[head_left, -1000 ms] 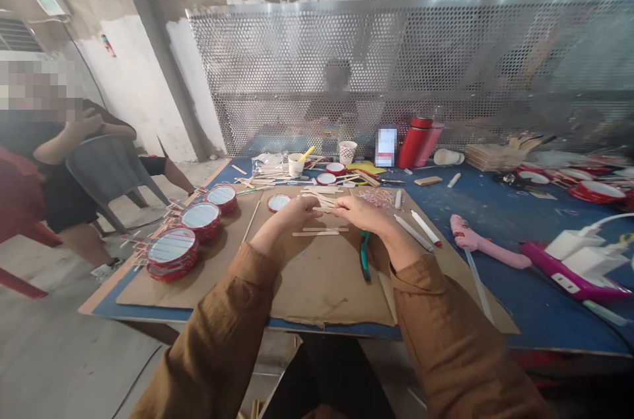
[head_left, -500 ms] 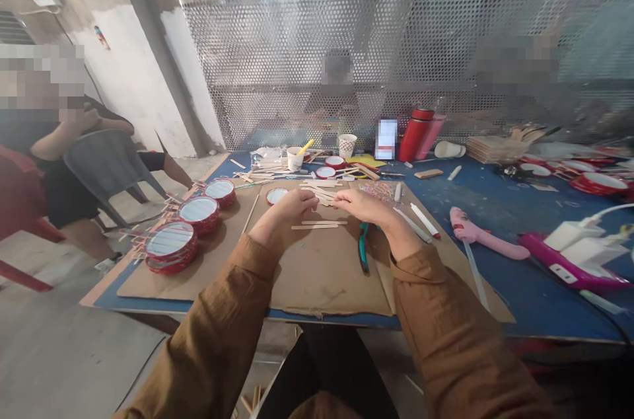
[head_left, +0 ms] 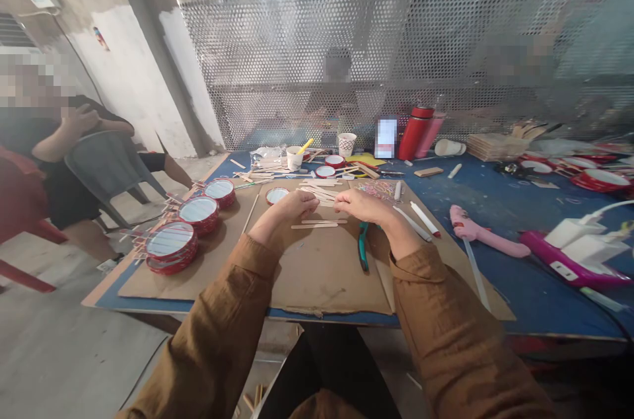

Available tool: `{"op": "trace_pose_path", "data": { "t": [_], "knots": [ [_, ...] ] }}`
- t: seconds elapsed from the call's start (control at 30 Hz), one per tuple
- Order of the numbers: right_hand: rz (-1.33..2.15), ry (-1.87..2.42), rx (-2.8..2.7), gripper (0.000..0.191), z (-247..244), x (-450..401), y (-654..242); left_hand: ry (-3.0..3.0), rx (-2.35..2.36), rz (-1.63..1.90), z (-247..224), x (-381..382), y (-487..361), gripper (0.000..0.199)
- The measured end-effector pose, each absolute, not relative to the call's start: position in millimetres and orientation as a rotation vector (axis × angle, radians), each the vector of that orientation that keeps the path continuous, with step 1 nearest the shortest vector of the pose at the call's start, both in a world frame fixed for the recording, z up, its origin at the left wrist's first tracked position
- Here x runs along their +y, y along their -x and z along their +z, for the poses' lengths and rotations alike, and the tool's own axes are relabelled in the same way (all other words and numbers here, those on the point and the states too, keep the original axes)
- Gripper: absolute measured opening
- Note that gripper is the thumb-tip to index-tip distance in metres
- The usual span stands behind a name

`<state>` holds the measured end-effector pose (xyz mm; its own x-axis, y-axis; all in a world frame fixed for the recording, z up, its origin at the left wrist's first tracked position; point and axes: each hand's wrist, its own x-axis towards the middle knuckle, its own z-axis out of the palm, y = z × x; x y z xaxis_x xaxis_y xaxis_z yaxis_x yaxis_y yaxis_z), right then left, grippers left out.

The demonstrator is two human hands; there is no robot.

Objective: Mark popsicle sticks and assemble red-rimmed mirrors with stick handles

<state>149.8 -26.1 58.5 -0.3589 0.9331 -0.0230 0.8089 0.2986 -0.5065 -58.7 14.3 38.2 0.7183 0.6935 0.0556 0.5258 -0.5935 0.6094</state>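
Several thin wooden sticks lie between my two hands, over the brown cardboard. My left hand is closed at the left ends of these sticks, its fingertips pinched together. From the right, my right hand pinches at their other ends. Nearer to me, a few loose sticks lie flat on the cardboard. A small round red-rimmed piece is just behind my left hand. Teal-handled pliers rest below my right hand.
Red drums stand at the left. A pink glue gun, a magenta power strip and white markers are at the right. Cups, a phone and a red bottle stand behind. A person sits at left.
Both hands stay in almost the same place, pinched at the sticks. The view has shifted very slightly.
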Motion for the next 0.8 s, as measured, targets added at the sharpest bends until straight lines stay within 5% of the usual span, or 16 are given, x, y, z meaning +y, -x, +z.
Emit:
{"op": "trace_pose_path", "data": {
  "t": [0.5,0.8],
  "knots": [
    [0.709,1.606,-2.450,0.024,62,-51,-152,-2.321,0.830,0.223,36,8,51,0.022],
    [0.372,1.519,-2.456,0.024,59,-71,-146,-2.173,0.856,0.320,36,8,53,0.035]
  ]
}}
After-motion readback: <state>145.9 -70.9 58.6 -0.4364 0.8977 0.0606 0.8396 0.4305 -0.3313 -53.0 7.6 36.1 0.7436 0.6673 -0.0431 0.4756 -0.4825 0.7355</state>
